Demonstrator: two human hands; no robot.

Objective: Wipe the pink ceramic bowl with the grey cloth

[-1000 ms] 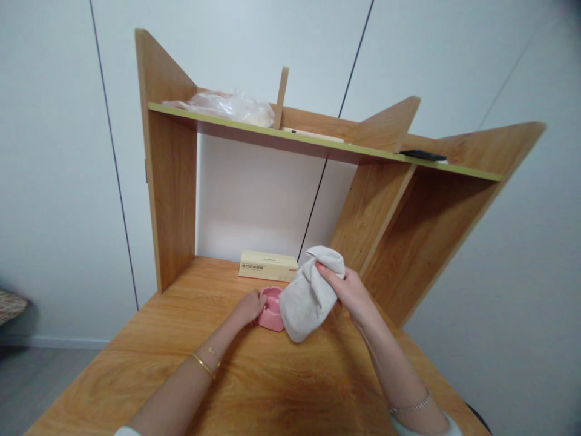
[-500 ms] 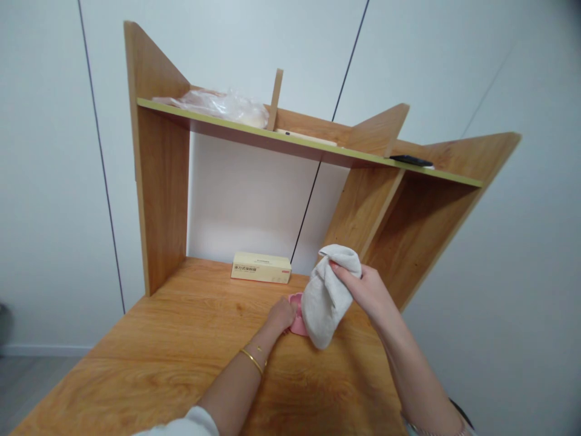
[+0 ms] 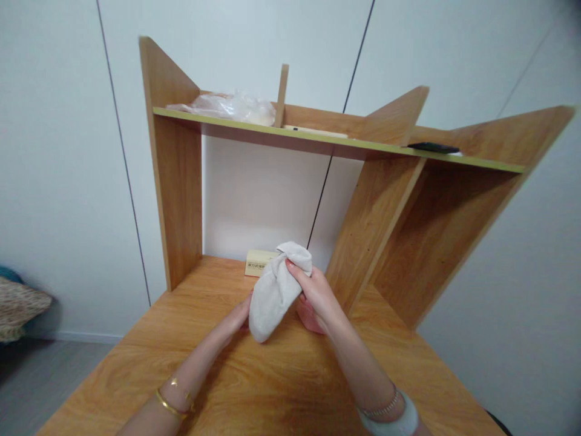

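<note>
My right hand (image 3: 318, 293) is closed on a white cloth (image 3: 275, 290), which hangs bunched just above the wooden desk (image 3: 281, 387). My left hand (image 3: 236, 316) lies low on the desk with its fingers hidden behind the cloth. A pink dish (image 3: 309, 320) shows only as a sliver under my right hand, and whether the left hand touches it is hidden. A pale yellow box (image 3: 255, 264) lies behind the cloth against the back panel.
The desk's hutch has an upper shelf (image 3: 318, 140) bearing a clear plastic bag (image 3: 227, 106), a flat pale item (image 3: 313, 130) and a dark flat object (image 3: 433, 147). Upright wooden dividers (image 3: 376, 230) stand to the right. A patterned cushion (image 3: 18, 306) lies on the floor at left.
The right hand has carried the cloth leftward and down over the pink dish, hiding most of it and the box. The left hand stays low by the dish. The camera has shifted.
</note>
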